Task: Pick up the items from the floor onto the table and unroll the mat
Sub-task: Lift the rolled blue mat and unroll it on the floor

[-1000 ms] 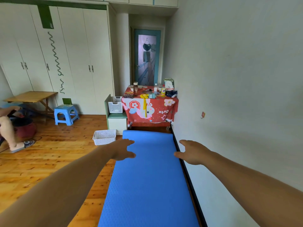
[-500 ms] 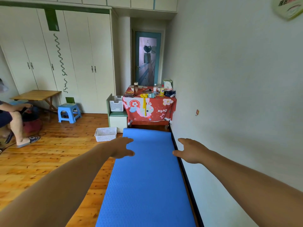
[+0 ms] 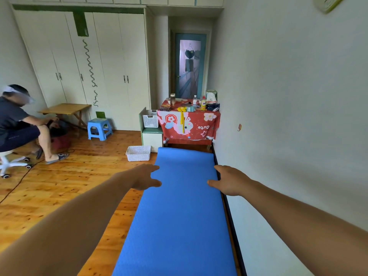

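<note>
A blue mat (image 3: 179,216) lies flat and unrolled on the wooden floor along the right wall, its far end just short of the table. The table (image 3: 211,126) wears a red cartoon cloth and carries bottles, a yellow item and other small things. My left hand (image 3: 146,176) hovers over the mat's left edge, fingers spread, holding nothing. My right hand (image 3: 229,181) hovers over the mat's right edge, also spread and empty.
A white basket (image 3: 138,153) sits on the floor left of the mat's far end. A green-and-white cabinet (image 3: 152,136) holds another white basket. A blue stool (image 3: 99,128), a wooden folding table (image 3: 65,109) and a seated person (image 3: 18,124) are at left.
The view has lifted and swung left, bringing the seated person into sight. Both hands stay spread above the mat's edges, a little higher in frame.
</note>
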